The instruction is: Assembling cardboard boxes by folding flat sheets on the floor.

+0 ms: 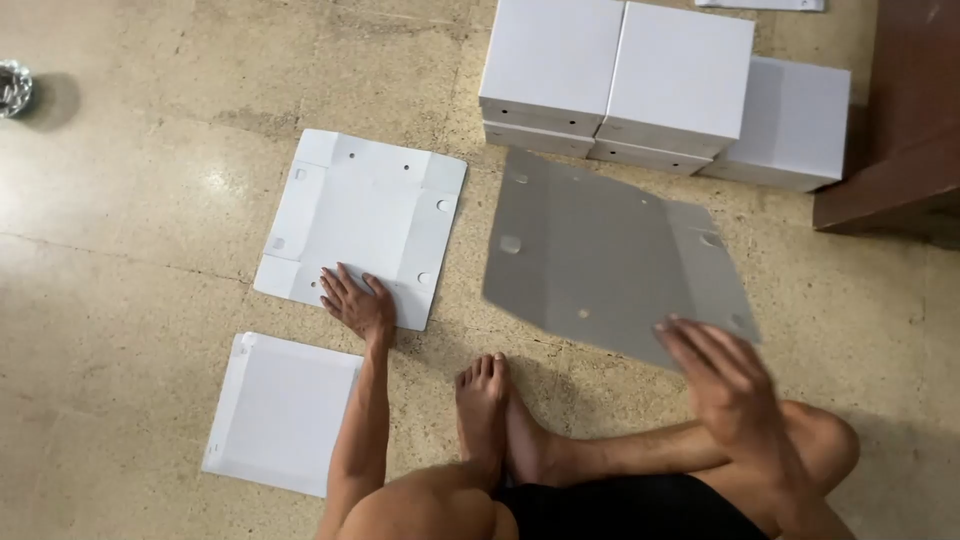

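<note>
My left hand (pixel 355 303) lies flat, fingers spread, on the near edge of an unfolded white cardboard box blank (pixel 365 215) lying on the floor. My right hand (pixel 725 375) grips the near edge of a second flat blank (pixel 605 255), grey side up, and holds it tilted above the floor; the hand is blurred. A folded white box tray (pixel 280 410) rests on the floor beside my left forearm.
Several assembled white boxes (pixel 660 85) are stacked at the back right. A dark wooden furniture piece (pixel 900 150) stands at the right edge. A small shiny glass object (pixel 12 88) sits far left. My bare legs and foot (pixel 485 400) are folded on the stone floor.
</note>
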